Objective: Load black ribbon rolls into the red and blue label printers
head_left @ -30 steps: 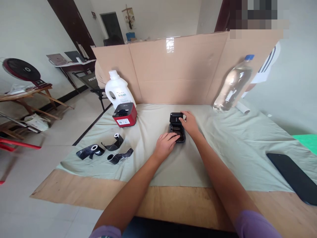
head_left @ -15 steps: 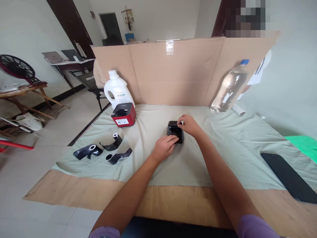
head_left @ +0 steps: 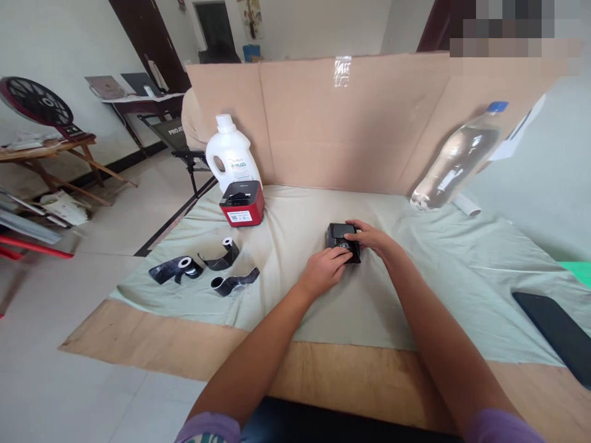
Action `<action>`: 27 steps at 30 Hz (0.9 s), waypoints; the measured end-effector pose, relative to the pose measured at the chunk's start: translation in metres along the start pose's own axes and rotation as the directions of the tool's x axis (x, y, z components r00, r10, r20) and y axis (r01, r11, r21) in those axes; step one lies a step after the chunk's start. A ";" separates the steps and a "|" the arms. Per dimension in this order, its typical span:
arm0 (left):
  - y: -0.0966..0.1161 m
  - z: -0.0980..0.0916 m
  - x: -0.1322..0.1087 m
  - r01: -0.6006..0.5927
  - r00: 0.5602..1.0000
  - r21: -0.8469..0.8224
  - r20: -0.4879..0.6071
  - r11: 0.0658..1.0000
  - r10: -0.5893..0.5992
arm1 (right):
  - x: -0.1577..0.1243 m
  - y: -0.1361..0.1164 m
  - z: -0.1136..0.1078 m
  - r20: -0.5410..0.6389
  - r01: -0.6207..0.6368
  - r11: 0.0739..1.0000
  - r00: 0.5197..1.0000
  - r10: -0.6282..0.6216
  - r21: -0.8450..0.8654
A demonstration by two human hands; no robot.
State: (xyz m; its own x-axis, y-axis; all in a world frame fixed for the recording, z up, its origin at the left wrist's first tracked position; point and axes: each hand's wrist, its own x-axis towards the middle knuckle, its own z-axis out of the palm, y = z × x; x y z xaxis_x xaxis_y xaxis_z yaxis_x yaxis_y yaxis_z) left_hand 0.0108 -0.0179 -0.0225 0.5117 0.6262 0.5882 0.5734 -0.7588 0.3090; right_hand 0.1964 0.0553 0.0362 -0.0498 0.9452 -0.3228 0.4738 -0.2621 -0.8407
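A small black printer [head_left: 341, 231], box-shaped, rests on the cloth in front of me. My right hand [head_left: 369, 236] grips its right side, with the thumb on top and fingers at the back edge. At the printer's front part are the fingers of my left hand [head_left: 329, 266], close together and pressed against it. They hide much of the front, and I cannot make out what lies under the fingertips. Further left lie three rolls of dark strip: one with a white core [head_left: 186, 266], one standing upright [head_left: 227, 249] and one partly unrolled [head_left: 234, 282].
A red and black box-shaped device [head_left: 243, 206] stands before a white jug [head_left: 234, 151]. Behind is a cardboard screen [head_left: 341, 129], with a large clear bottle [head_left: 455, 163] leaning at its right. A black phone-like slab [head_left: 551, 335] lies at the right edge. A person sits behind the screen.
The printer's open cavity is now mostly covered by a dark flat top. My right hand has shifted from its upper corner to grip its side. The view has moved slightly.
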 end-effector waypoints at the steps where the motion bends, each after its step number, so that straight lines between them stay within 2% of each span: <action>1: 0.000 0.000 0.000 0.008 1.000 0.000 0.006 1.000 -0.008 | 0.001 0.001 0.000 -0.004 -0.002 1.000 1.000 0.002 0.000; 12: 0.003 0.002 0.001 0.011 1.000 0.056 0.027 0.998 -0.013 | -0.006 0.000 0.004 -0.042 0.019 1.000 0.999 -0.018 0.006; 21: 0.005 0.004 -0.001 -0.012 0.998 0.049 0.059 0.999 0.009 | 0.004 -0.018 -0.007 0.004 -0.070 0.984 0.997 0.072 -0.164; 24: 0.003 0.002 -0.001 0.064 0.997 0.026 0.032 0.998 -0.064 | 0.004 -0.014 -0.007 0.009 -0.077 0.988 0.997 0.079 -0.137; 27: 0.000 0.001 -0.001 0.151 0.989 0.006 -0.001 0.989 -0.151 | 0.000 -0.004 -0.006 0.009 -0.052 0.998 0.999 0.052 -0.039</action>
State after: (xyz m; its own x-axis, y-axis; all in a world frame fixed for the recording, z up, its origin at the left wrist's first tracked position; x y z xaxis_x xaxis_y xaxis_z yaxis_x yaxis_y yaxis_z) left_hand 0.0111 -0.0186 -0.0234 0.4190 0.7332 0.5356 0.6478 -0.6547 0.3895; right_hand 0.1997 0.0576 0.0421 -0.0330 0.9284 -0.3701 0.5093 -0.3030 -0.8055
